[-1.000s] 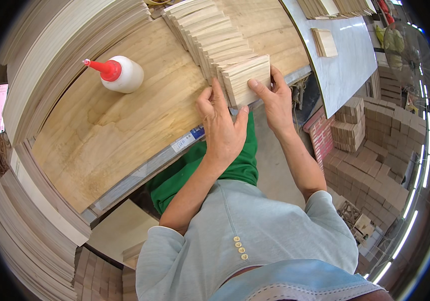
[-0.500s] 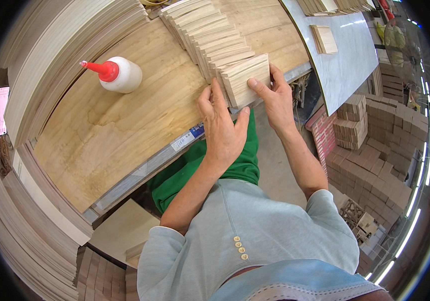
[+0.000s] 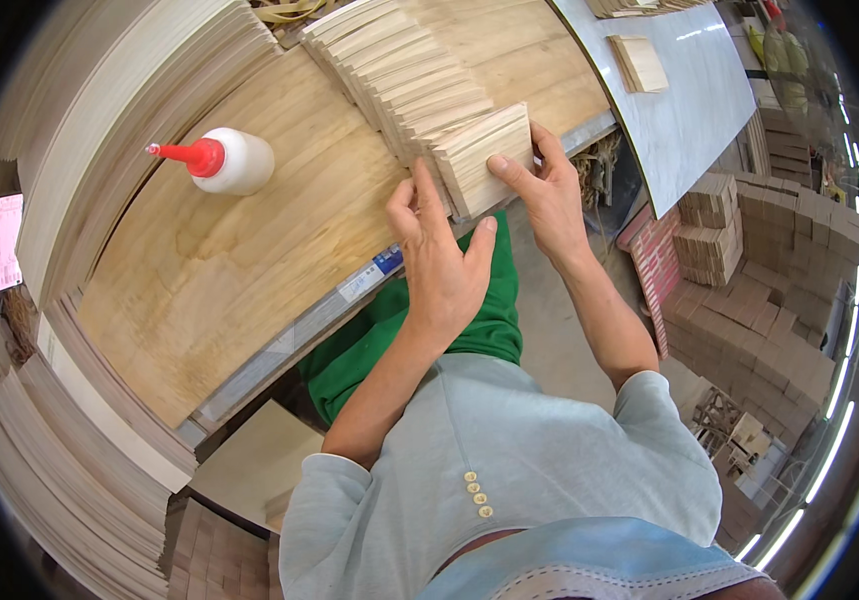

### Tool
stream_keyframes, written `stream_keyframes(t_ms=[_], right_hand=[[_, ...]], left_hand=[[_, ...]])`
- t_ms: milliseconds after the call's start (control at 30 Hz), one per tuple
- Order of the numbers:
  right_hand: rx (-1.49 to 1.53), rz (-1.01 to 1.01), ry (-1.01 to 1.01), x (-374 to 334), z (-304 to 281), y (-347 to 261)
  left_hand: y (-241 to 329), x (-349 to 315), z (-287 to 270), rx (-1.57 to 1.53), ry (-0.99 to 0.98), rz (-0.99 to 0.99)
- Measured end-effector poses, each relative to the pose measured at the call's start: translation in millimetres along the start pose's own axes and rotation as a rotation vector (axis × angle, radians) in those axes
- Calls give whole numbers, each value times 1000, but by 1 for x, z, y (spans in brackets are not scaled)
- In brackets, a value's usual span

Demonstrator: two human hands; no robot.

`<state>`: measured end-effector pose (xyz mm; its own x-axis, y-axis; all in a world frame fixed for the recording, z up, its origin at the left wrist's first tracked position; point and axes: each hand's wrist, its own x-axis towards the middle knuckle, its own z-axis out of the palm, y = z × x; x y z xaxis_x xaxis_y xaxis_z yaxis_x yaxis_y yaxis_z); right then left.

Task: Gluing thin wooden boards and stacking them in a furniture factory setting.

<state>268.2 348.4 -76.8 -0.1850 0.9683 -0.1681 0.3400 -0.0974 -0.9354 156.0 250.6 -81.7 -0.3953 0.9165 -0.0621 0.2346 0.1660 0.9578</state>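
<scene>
While a long row of thin boards (image 3: 389, 75) already leans on the table (image 3: 219, 270), the front boards (image 3: 479, 155), at the table's near edge, seem not yet in line, the right hand (image 3: 555, 205) pinching their side and the left hand (image 3: 443, 268) spread loosely just beside them.

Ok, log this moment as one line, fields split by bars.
right hand: grip on front wooden boards | left hand: open, beside boards, contact unclear | white bottle: on workbench, left of boards
</scene>
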Motion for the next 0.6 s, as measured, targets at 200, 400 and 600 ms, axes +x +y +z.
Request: stream_keyframes(t_ms=[200,400,600], right_hand=[[164,-24,21,0,-19,1],[232,-23,102,4,-53,2],[428,-21,153,22,-69,13]], left_hand=[[19,-1,7,20,-55,70],[37,13,27,37,-169,198],[51,33,48,13,-240,168]])
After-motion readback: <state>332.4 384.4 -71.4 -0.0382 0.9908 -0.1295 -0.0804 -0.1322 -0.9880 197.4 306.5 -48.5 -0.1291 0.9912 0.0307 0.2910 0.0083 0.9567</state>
